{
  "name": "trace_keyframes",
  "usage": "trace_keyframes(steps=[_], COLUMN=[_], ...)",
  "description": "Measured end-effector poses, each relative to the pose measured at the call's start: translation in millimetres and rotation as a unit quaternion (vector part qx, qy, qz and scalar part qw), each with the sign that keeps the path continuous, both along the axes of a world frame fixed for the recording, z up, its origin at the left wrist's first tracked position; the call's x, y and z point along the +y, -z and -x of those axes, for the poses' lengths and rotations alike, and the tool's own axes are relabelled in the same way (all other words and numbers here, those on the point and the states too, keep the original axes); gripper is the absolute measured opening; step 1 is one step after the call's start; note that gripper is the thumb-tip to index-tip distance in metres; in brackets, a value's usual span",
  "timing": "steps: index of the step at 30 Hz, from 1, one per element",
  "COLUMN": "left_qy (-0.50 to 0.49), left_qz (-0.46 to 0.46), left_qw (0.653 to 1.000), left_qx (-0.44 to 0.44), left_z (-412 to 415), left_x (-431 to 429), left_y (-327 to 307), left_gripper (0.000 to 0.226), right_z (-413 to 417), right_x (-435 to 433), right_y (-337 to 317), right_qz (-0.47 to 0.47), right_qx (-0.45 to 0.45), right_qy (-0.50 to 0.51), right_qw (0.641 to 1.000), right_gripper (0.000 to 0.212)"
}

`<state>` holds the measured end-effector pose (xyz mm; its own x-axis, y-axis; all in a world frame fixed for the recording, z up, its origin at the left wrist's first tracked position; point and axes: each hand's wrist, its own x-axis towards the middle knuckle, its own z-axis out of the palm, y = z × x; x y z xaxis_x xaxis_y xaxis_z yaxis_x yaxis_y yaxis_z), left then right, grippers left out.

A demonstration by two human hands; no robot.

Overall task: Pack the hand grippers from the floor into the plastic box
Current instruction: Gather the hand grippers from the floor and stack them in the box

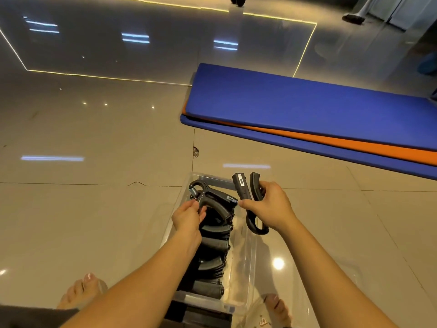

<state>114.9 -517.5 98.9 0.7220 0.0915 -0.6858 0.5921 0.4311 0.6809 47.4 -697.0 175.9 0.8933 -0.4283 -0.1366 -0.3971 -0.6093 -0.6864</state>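
The glossy tiled floor (pixel 94 138) fills most of the view. A stack of mats lies on it at the right, a blue mat (pixel 307 102) on top, an orange mat (pixel 354 143) under it, and another blue edge below. The clear plastic box (pixel 248 256) stands on the floor between the person's bare feet. Its left side holds a packed row of black hand grippers (pixel 212 245) running from the near end to the far end, and its right side is bare.

The left hand (pixel 186 218) is above the far end of that row, its grip clamped on one hand gripper (pixel 212 197) near the spring end. The right hand (pixel 269 207) is over the box's far right side, its grip clamped on a second hand gripper (pixel 246 192), held with handles up and looped end down.
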Motion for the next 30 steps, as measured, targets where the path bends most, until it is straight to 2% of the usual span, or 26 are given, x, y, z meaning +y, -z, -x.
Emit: trace_keyframes(steps=[4, 7, 10, 13, 15, 17, 24, 30], left_qy=[0.065, 0.135, 0.197, 0.241, 0.259, 0.267, 0.28, 0.262], left_qz=[-0.112, -0.196, -0.301, -0.408, -0.457, -0.489, -0.514, -0.516], left_qw=[0.99, 0.966, 0.919, 0.851, 0.808, 0.781, 0.774, 0.782], left_qx=[-0.054, -0.101, -0.163, -0.227, -0.265, -0.282, -0.24, -0.233], left_z=[0.2, 1.8, 2.3, 1.6, 2.6, 3.4, 2.9, 4.5], left_x=[-4.9, -3.7, -0.5, 1.7, 3.2, 4.2, 5.4, 1.3], left_y=[9.9, 19.1, 24.3, 32.4, 37.9, 37.9, 35.1, 35.4], left_gripper=[0.035, 0.043, 0.046, 0.042, 0.037, 0.033, 0.011, 0.013], right_z=[-9.6, -13.3, -15.2, -15.9, -15.8, -15.6, -15.9, -14.3], right_x=[-6.2, -9.4, -11.6, -13.8, -14.3, -13.9, -14.0, -15.9], right_y=[6.6, 11.9, 17.6, 21.0, 22.2, 23.4, 30.2, 33.8], right_qz=[0.0, -0.005, -0.004, -0.005, -0.006, -0.013, -0.025, -0.023], right_qx=[-0.002, 0.004, 0.013, 0.017, 0.02, 0.021, 0.028, 0.034], right_qy=[-0.012, -0.02, -0.03, -0.036, -0.038, -0.041, -0.041, -0.041], right_qw=[1.0, 1.0, 0.999, 0.999, 0.999, 0.999, 0.998, 0.998], right_gripper=[0.032, 0.033, 0.033, 0.031, 0.029, 0.027, 0.035, 0.035])
